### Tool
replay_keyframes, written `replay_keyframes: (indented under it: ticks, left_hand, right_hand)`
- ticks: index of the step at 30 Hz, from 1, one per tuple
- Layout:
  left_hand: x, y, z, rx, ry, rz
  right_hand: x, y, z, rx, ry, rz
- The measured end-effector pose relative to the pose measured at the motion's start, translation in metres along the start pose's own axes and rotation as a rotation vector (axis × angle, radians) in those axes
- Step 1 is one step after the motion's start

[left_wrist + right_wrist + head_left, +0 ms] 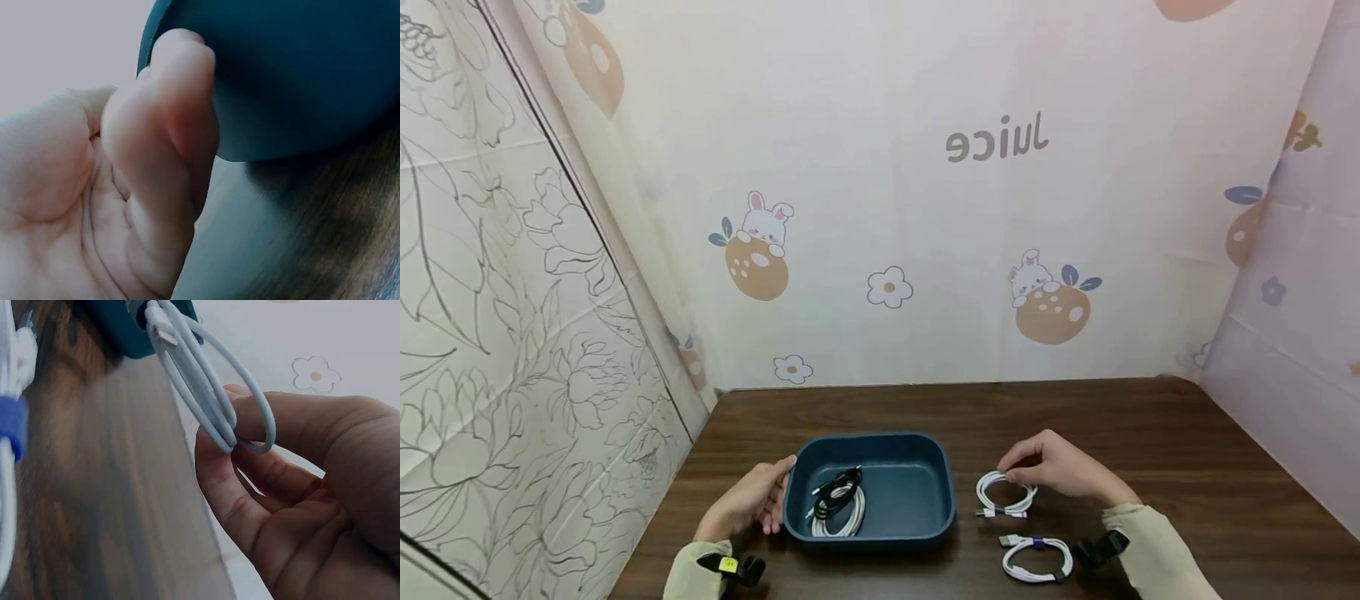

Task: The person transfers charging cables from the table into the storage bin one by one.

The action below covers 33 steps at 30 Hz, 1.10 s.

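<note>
1. Backdrop: pale cloth printed with rabbits, orange fruit and flowers [865, 192], rising behind the tray described in item 3.
2. Work surface: dark brown wood-grain table [865, 408], beneath the tray.
3. Container: dark teal, rounded rectangular tray [913, 492]; it stands upright.
4. Left hand [752, 498]: at the tray's left side, partly open, the fingers loosely bent and resting against the outer wall, with contact near the rim. It cannot be told whether any digit crosses over the rim.
5. Right hand [1058, 468]: to the right of the tray, nearly closed, thumb and fingertips pinching one cable.
6. Pinched item: white coiled cable with a dark tie [199, 375], just beside the tray's right side. Contact with the table cannot be told.
7. Second coil: white cable with a violet-blue tie and a dark tie [1026, 575], lying to the right of the tray and nearer the person.
8. Tray contents, left part of the floor: white coiled cable [856, 512], partly covered by a black bundled cable [837, 493].
</note>
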<state>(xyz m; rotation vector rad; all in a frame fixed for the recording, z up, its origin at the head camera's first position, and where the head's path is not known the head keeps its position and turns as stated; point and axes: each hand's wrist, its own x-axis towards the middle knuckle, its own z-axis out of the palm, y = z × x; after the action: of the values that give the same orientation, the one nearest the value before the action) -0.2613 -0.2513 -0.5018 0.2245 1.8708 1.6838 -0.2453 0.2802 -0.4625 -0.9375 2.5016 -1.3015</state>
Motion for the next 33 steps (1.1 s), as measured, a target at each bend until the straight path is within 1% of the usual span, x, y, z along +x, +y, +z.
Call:
replay_keyframes:
  ticks: [4, 8, 12, 15, 21, 26, 33]
  left_hand:
    - [0.000, -0.002, 0.001, 0.008, -0.009, -0.003]
    - [0.000, -0.003, 0.001, 0.024, -0.022, 0.014]
    - [0.001, -0.002, 0.001, 0.036, -0.021, 0.028]
    - [0.002, -0.001, 0.001, 0.035, -0.022, 0.028]
    - [-0.001, 0.000, -0.001, 0.024, -0.011, 0.018]
    - [-0.004, -0.001, -0.002, 0.022, -0.009, 0.009]
    - [-0.002, 0.001, -0.002, 0.013, -0.022, 0.019]
  right_hand:
    - [0.003, -0.004, 0.002, 0.019, -0.004, 0.002]
    - [0.004, -0.010, 0.001, 0.038, -0.004, 0.011]
    - [0.006, -0.017, -0.002, 0.036, 0.007, 0.010]
    - [0.011, -0.023, -0.006, 0.018, 0.018, -0.005]
    - [0.032, -0.044, -0.015, -0.022, 0.041, -0.048]
    - [0.052, -0.060, -0.014, -0.023, 0.043, -0.039]
    - [0.071, -0.067, -0.008, -0.012, 0.033, -0.015]
